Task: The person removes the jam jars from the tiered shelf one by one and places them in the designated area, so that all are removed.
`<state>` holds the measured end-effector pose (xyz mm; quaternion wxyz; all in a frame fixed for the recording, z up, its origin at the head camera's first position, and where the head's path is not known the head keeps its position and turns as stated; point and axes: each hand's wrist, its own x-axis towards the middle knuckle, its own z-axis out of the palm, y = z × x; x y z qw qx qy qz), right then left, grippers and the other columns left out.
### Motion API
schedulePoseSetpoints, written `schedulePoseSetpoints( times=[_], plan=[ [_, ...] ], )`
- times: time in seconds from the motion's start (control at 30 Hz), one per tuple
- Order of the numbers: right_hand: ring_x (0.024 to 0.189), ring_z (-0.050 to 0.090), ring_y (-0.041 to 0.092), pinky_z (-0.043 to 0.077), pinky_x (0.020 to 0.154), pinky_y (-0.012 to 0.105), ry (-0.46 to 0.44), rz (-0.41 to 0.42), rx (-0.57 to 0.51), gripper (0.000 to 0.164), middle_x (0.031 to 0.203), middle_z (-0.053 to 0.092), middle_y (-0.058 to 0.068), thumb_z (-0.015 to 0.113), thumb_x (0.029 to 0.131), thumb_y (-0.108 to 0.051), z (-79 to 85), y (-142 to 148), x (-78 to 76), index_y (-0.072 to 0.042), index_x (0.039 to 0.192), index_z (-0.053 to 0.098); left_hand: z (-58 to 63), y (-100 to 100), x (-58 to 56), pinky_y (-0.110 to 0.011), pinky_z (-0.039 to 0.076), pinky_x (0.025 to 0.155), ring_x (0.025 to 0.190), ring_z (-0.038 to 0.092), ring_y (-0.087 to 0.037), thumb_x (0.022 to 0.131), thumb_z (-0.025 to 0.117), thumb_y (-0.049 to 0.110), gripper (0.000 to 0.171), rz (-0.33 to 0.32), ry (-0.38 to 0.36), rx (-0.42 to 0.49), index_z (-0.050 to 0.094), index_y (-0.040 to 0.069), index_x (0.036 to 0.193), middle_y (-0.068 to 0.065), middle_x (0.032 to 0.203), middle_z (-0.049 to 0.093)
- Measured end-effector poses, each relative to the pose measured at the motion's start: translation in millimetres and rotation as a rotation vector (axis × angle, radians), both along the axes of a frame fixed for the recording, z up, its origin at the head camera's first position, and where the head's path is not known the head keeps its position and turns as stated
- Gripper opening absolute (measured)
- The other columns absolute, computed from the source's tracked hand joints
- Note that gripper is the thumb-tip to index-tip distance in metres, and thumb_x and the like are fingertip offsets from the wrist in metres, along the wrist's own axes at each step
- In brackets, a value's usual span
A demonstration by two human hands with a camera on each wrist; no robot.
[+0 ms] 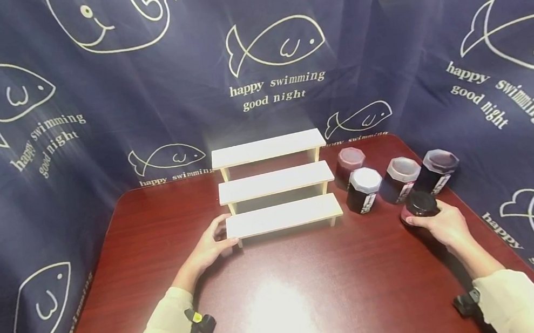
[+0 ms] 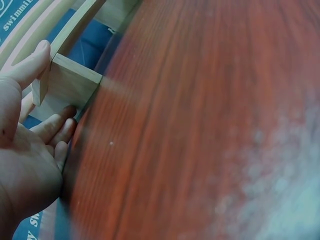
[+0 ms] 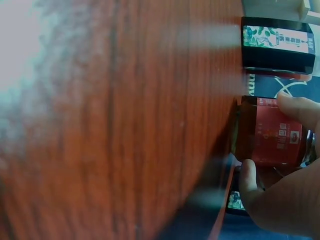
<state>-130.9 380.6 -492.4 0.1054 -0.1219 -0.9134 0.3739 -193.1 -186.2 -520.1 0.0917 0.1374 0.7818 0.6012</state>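
A white three-tier display shelf (image 1: 283, 216) stands on the dark red table. My left hand (image 1: 213, 241) holds the left end of its lowest tier. In the left wrist view, the thumb (image 2: 37, 62) lies along the tier's edge and the other fingers curl beside the wooden end support (image 2: 75, 75). To the right, my right hand (image 1: 449, 221) grips a jar with a black lid (image 1: 421, 203). The right wrist view shows the jar's red label (image 3: 277, 132) between thumb and fingers, its base close to the table; whether it touches cannot be told.
Behind the held jar stand several dark jars: one with a white lid (image 1: 365, 180), one with a reddish lid (image 1: 351, 157), one with a pale translucent lid (image 1: 403, 169) and one farthest right (image 1: 440, 162). A blue fish-print curtain (image 1: 281, 116) closes off the table's back and sides.
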Motion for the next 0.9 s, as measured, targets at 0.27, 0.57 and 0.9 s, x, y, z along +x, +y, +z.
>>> schedulePoseSetpoints(
  times=[0.27, 0.57, 0.9],
  plan=[
    [0.103, 0.059, 0.050, 0.041, 0.077, 0.047, -0.007, -0.014, 0.038, 0.063, 0.113, 0.066, 0.033, 0.087, 0.078, -0.034, -0.8, -6, 0.8, 0.008, 0.119, 0.064, -7.7, -10, 0.7, -0.053, 0.038, 0.105, 0.129, 0.051, -0.041, 0.088, 0.076, 0.003, 0.074, 0.011, 0.008, 0.016, 0.038, 0.007, 0.151, -0.025, 0.138, 0.056],
    [0.106, 0.057, 0.054, 0.042, 0.084, 0.057, -0.021, 0.015, 0.056, 0.069, 0.118, 0.062, 0.036, 0.086, 0.079, -0.035, -2.9, -8, -4.9, 0.010, 0.123, 0.057, 4.2, -9, 1.6, -0.056, 0.038, 0.105, 0.130, 0.048, -0.047, 0.088, 0.074, -0.001, 0.076, 0.010, -0.001, -0.001, 0.034, 0.000, 0.152, -0.031, 0.139, 0.053],
    [0.113, 0.051, 0.048, 0.036, 0.089, 0.058, 0.228, 0.005, 0.128, 0.077, 0.126, 0.056, 0.031, 0.082, 0.083, -0.030, 35.5, -16, 2.9, 0.003, 0.144, 0.048, 20.1, -25, 18.0, -0.058, 0.036, 0.109, 0.132, 0.048, -0.046, 0.091, 0.076, 0.019, 0.083, 0.070, 0.091, -0.217, 0.027, 0.001, 0.156, -0.032, 0.146, 0.046]
  ],
)
